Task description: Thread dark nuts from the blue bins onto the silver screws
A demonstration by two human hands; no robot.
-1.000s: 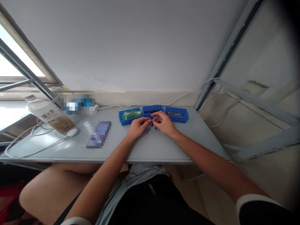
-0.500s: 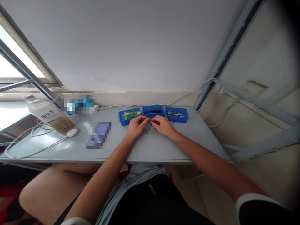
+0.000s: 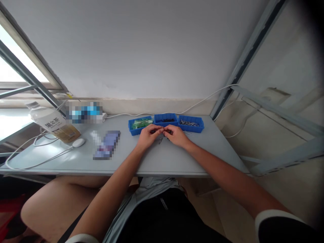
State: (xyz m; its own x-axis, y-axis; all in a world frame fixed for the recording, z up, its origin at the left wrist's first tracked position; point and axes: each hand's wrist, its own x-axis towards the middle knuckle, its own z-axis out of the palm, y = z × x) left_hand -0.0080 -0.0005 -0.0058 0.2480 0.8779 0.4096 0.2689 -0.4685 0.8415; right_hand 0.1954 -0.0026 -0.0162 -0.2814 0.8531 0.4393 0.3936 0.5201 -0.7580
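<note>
My left hand (image 3: 149,135) and my right hand (image 3: 176,135) meet fingertip to fingertip over the table, just in front of the blue bins. Both are closed in a pinch around something small that the fingers hide; a bit of dark material shows at the fingers. Just below the fingertips a small metal piece (image 3: 160,140) lies on the table. The left blue bin (image 3: 134,132) holds green and clear packets. In the middle bin (image 3: 159,118) are small black parts, and the right bin (image 3: 197,129) contains thin metal pins or rods.
A tilted-looking drink bottle (image 3: 57,123) stands at the left beside a white cable and a white round puck (image 3: 78,142). A blurred phone-like object (image 3: 108,145) lies left of my arms. Metal frame posts (image 3: 235,71) border the table (image 3: 174,163).
My fingertips have shifted slightly against each other, the two hands staying pinched together in the same place. The other things have not moved.
</note>
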